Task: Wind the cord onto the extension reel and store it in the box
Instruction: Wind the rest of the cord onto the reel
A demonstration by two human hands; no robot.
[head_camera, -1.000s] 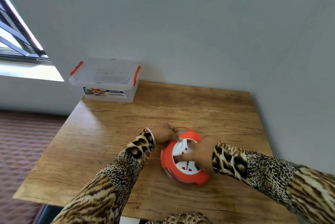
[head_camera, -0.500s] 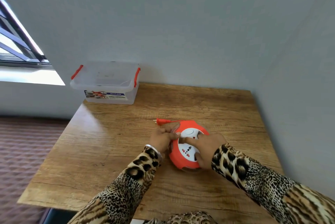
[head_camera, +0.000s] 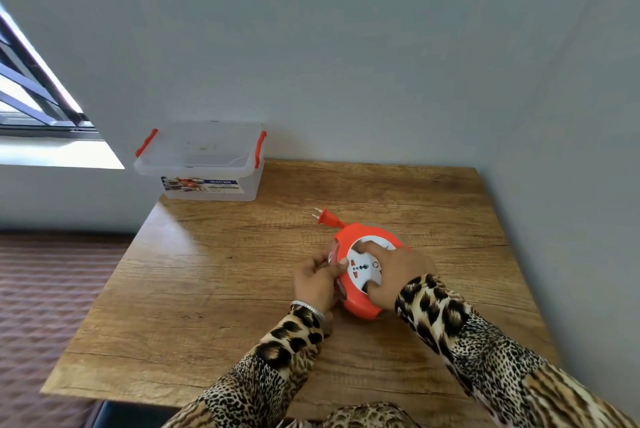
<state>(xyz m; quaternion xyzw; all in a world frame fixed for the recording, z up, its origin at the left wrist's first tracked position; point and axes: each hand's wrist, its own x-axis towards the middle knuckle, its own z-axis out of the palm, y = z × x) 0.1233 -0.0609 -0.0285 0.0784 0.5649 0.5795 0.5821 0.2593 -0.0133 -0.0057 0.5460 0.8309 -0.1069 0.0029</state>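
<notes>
Head view: reel (head_camera: 360,303) tilted, plug (head_camera: 325,217) apparently pointing toward box (head_camera: 207,164).

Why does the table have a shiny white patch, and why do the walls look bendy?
Head view: daylight from the window glares off the table near the box; the wide-angle lens bends the walls and edges; the reel and plug look sharp, and both hands cast only soft shadows.

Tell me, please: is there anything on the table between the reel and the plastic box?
Nothing visible. Only bare table lies between the orange reel and the clear box at the far left corner. The plug points that way, but it belongs to the reel.
</notes>
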